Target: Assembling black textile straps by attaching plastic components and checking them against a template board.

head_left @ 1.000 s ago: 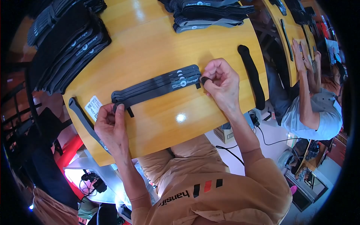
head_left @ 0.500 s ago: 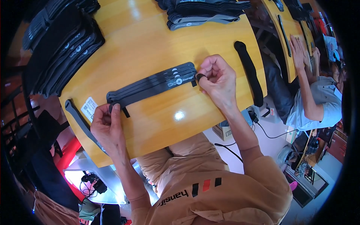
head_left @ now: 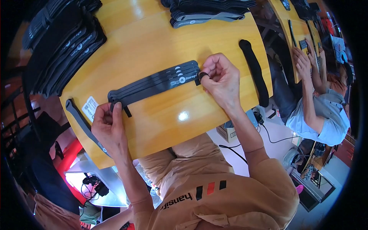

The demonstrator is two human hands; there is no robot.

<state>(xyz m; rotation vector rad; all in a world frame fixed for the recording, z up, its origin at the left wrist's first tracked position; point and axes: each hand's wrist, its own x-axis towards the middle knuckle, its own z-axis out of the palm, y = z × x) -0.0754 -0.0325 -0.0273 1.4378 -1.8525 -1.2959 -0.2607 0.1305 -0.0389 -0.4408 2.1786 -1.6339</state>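
Observation:
A fanned stack of flat dark-grey straps (head_left: 149, 85) with pale print lies slanted across the wooden table in front of me. At its left end my left hand (head_left: 110, 124) is closed, thumb and fingertips pinching a narrow black band (head_left: 127, 111) whose tab shows below the stack. My right hand (head_left: 223, 80) pinches another small black band (head_left: 204, 75) at the right end, bent into a curl between thumb and finger. Part of each band is hidden by the fingers or the stack.
Piles of dark straps (head_left: 69, 50) fill the table's left side, with another pile (head_left: 209, 15) at the back. One black strap (head_left: 253, 71) lies right, one grey strap (head_left: 82, 122) left, beside a white label (head_left: 90, 108). A co-worker (head_left: 316, 115) sits at the neighbouring table.
My hands and the stack stay almost in place, both still pinching the bands. At the right, the co-worker's hands and arm have shifted, and a dark piece now shows by them.

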